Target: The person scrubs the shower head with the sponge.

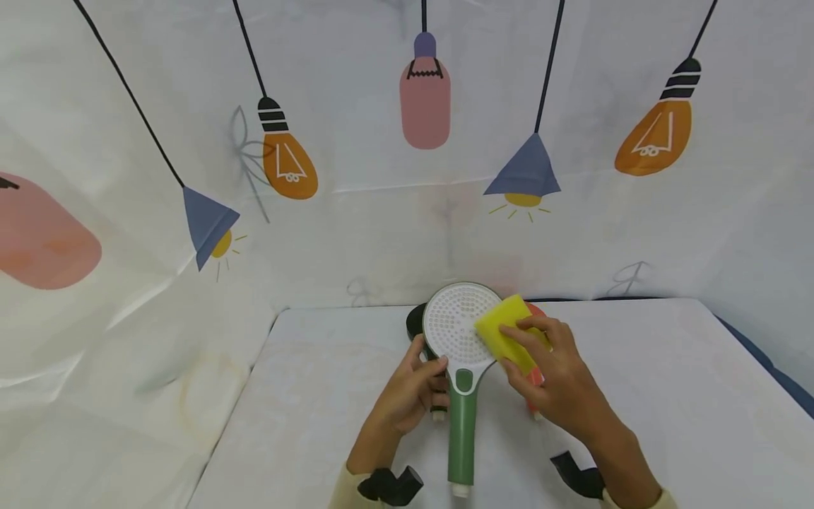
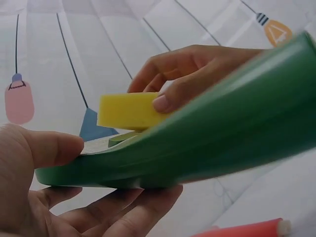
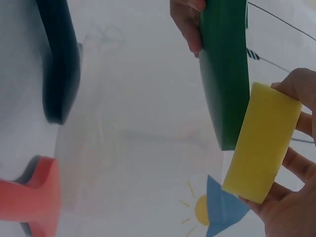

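A hand-held shower head (image 1: 454,325) has a round white nozzle face and a green handle. My left hand (image 1: 410,392) grips it at the neck and lower left rim; in the left wrist view the thumb lies on top of the rim and several fingers support the green back (image 2: 212,133). My right hand (image 1: 562,378) pinches a yellow sponge (image 1: 505,332) between thumb and fingers. In the head view the sponge overlaps the right side of the nozzle face. The right wrist view shows the sponge (image 3: 261,143) right beside the green edge of the head.
Behind the held shower head, a dark one (image 1: 415,322) lies on the left and a red one (image 1: 535,378) on the right, both partly hidden. They rest on a white table (image 1: 331,375). A white sheet (image 1: 356,233) printed with lamps hangs behind.
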The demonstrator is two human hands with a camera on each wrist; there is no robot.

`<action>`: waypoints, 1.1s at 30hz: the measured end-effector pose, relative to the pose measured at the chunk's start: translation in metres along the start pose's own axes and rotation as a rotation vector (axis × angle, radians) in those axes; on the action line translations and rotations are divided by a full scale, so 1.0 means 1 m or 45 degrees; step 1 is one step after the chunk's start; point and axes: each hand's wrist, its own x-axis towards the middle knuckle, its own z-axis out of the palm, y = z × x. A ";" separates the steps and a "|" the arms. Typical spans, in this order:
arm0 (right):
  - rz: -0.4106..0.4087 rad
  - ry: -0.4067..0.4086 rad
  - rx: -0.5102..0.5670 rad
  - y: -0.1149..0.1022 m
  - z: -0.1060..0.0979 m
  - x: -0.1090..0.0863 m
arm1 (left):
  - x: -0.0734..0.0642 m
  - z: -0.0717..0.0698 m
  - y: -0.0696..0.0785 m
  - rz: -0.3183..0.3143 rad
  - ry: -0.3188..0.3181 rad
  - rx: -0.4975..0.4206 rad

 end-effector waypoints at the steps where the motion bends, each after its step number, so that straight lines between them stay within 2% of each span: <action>1: -0.002 -0.006 0.002 -0.002 0.001 0.000 | 0.000 0.000 0.001 0.006 0.006 -0.014; 9: -0.046 -0.088 0.034 -0.019 0.011 -0.001 | -0.002 -0.005 0.006 0.019 0.021 -0.111; 17: -0.118 -0.161 0.055 -0.031 0.020 -0.002 | -0.003 -0.007 0.010 0.048 0.037 -0.099; 21: -0.134 -0.168 0.120 -0.031 0.019 -0.003 | -0.003 -0.007 0.011 0.045 0.045 -0.084; 29: -0.225 -0.259 0.279 -0.036 0.017 -0.004 | -0.003 -0.008 0.012 0.038 0.098 -0.080; 33: -0.350 -0.349 0.408 -0.044 0.012 -0.004 | -0.003 -0.010 0.012 0.034 0.142 -0.070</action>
